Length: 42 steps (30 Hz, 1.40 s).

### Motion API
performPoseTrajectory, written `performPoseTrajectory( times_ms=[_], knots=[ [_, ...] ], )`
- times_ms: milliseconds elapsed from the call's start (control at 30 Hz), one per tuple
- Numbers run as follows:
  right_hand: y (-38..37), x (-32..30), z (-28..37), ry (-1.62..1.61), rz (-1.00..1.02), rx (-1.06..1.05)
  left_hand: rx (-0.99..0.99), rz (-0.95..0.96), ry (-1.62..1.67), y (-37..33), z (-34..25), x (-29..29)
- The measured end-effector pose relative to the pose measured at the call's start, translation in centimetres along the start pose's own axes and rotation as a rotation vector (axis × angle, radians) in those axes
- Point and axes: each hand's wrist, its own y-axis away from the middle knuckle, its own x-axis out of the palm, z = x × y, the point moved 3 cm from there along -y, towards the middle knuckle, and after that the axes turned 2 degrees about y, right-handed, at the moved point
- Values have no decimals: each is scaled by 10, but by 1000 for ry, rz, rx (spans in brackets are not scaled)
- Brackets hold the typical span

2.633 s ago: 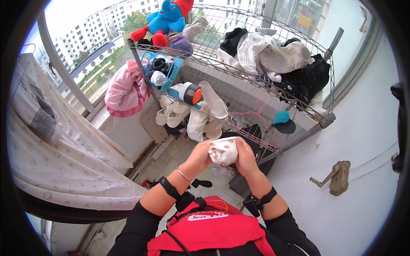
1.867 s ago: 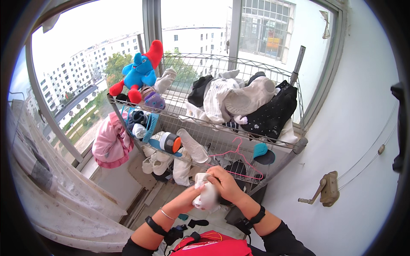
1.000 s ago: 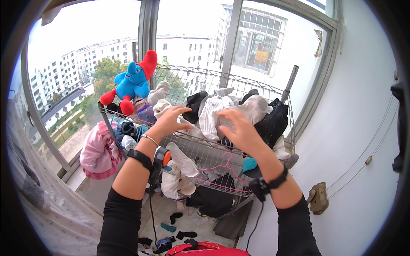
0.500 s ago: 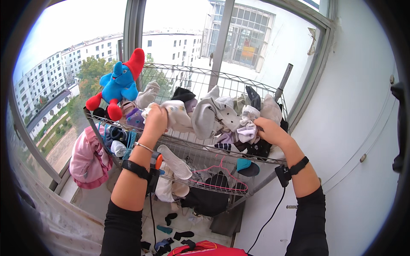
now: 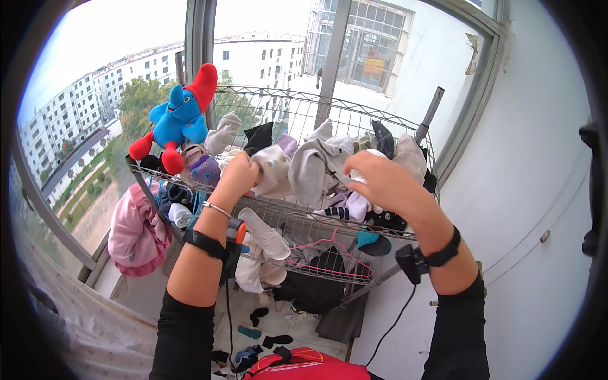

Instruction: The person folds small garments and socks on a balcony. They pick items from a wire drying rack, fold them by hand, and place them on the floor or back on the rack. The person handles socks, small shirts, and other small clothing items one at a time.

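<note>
My left hand (image 5: 239,176) is closed at the left edge of a white patterned cloth (image 5: 273,170), likely a sock, on the wire rack's top shelf. My right hand (image 5: 386,183) reaches over the right part of the pile, thumb and fingers curled around a crumpled white sock (image 5: 356,175) that the hand partly hides. A light grey garment piece (image 5: 308,172) lies between my hands. Lavender socks (image 5: 356,206) sit just below my right hand. Behind, a grey-white sock (image 5: 223,134) and a black sock (image 5: 259,137) stick up from the heap.
A blue plush toy (image 5: 182,120) with a red hat sits at the rack's left end. A pink garment (image 5: 136,231) hangs beneath it. Lower down are a pink hanger (image 5: 335,253), a white slipper-shaped item (image 5: 265,234) and a teal cap (image 5: 373,242). Dark socks (image 5: 277,341) lie on the floor.
My right hand has moved left and upward from the lavender and white socks' right side to over the white sock. My left hand has shifted slightly right, still at the patterned cloth.
</note>
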Motion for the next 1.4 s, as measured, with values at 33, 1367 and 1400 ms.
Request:
performPoseTrajectory(
  times_ms=[33, 1367, 1400],
  knots=[
    [-12, 10, 10, -12, -38, -93, 68, 64, -167, -1, -1, 0],
    [-44, 54, -5, -232, 258, 51, 203, -162, -451, 16, -3, 6],
    [-45, 64, 2, -141, 193, -31, 198, -157, -453, 16, -3, 6]
  ],
)
